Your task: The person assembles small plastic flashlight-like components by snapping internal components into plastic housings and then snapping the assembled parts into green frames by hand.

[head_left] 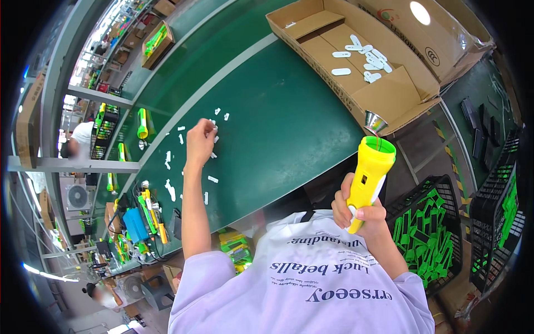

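My right hand (360, 207) grips a yellow flashlight body (374, 167) by its lower part, with the green-rimmed open end up. A silvery cone reflector (375, 121) sits just beyond that opening, joined to it by thin red wires. Over the green tabletop, my left hand (201, 142) has its fingers pinched together among small white plastic pieces (213, 179). White shows right at the fingertips, but I cannot tell whether a piece is held or lies beneath them.
An open cardboard box (328, 75) with white oval pieces (374, 58) stands at the far right of the table (267, 139). Black crates (453, 267) with green parts stand at right. Tools and flashlight parts (147, 214) lie at left. Other people (83, 139) are further left.
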`<state>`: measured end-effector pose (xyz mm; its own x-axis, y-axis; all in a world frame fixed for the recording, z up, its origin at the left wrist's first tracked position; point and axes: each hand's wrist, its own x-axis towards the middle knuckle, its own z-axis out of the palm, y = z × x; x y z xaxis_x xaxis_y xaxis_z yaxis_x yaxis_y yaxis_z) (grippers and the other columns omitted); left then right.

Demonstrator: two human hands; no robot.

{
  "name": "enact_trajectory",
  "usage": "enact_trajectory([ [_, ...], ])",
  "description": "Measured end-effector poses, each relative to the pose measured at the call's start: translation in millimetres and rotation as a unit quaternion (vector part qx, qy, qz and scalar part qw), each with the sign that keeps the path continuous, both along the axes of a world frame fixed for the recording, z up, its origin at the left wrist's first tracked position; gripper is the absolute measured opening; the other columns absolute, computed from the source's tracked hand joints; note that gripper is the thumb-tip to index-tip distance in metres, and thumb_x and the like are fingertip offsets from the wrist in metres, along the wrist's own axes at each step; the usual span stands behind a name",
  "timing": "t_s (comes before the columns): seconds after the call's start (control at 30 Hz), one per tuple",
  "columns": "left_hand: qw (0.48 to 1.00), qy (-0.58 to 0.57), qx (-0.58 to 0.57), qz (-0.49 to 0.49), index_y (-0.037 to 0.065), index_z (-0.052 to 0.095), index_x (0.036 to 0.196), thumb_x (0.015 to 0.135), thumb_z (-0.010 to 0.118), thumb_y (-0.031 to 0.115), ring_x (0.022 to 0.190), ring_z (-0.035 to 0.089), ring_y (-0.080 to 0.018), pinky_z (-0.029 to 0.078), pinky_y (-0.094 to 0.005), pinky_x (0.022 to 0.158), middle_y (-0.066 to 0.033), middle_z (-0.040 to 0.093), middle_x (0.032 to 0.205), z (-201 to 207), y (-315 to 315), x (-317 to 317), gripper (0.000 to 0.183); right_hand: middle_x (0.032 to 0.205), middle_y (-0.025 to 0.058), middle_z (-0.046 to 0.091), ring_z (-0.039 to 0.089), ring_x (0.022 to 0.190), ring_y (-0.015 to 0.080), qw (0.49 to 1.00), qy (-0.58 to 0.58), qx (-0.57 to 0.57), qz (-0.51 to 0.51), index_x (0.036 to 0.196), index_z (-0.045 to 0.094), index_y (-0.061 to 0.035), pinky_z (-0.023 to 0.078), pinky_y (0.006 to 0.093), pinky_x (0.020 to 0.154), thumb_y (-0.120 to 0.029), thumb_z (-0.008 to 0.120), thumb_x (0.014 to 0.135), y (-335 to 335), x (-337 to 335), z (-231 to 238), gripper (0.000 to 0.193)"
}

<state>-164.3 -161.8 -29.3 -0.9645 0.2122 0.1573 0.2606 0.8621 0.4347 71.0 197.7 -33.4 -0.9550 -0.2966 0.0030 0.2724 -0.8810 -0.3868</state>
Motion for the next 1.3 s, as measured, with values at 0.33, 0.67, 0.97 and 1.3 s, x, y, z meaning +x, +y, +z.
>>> enact_trajectory([
  [0.33, 0.989, 0.015, 0.145, -0.029, 0.004, 0.070, 0.111, 0.089, 0.064, 0.003, 0.084, 0.062, -0.0162, 0.050, -0.0292, 0.076, -0.0068, 0.067, 0.093, 16.2, 24.3, 55.9, 0.022, 0.063, 0.0068, 0.045, 0.046, 0.052, 0.0176, 0.996, -0.047, -0.055, 0.047, 0.100, 0.042, -0.0050, 0.040, 0.0317, 0.048, -0.021, 0.070, 0.071, -31.1, -5.6, 0.8, 0.043],
  [0.67, 0.817, -0.178, 0.519, -0.176, -0.001, 0.062, 0.083, 0.074, 0.074, -0.009, 0.085, 0.062, -0.0142, 0.050, -0.0271, 0.078, -0.0101, 0.066, 0.090, 22.8, 125.6, 146.4, 0.017, 0.065, 0.0080, 0.049, 0.048, 0.054, 0.0185, 0.988, -0.036, -0.079, 0.131, 0.100, 0.041, -0.0033, 0.042, 0.0324, 0.048, -0.019, 0.069, 0.071, -47.1, -4.8, -5.6, 0.043],
  [0.97, 0.844, -0.146, 0.446, -0.261, -0.002, 0.069, 0.086, 0.071, 0.081, -0.005, 0.066, 0.064, -0.0120, 0.049, -0.0225, 0.062, -0.0082, 0.070, 0.076, 38.7, 139.0, 154.5, 0.019, 0.065, 0.0084, 0.050, 0.048, 0.053, 0.0174, 0.988, -0.043, -0.088, 0.120, 0.103, 0.048, -0.0034, 0.042, 0.0313, 0.048, -0.015, 0.067, 0.070, -55.3, 0.2, -5.1, 0.040],
  [1.3, 0.877, -0.021, 0.398, -0.269, 0.001, 0.072, 0.085, 0.072, 0.074, -0.008, 0.064, 0.066, -0.0158, 0.050, -0.0241, 0.058, -0.0094, 0.069, 0.074, 46.2, 155.6, 154.2, 0.016, 0.064, 0.0088, 0.050, 0.046, 0.052, 0.0176, 0.991, -0.039, -0.065, 0.110, 0.103, 0.050, -0.0015, 0.039, 0.0315, 0.048, -0.014, 0.066, 0.068, -51.8, 2.0, -5.4, 0.040],
])
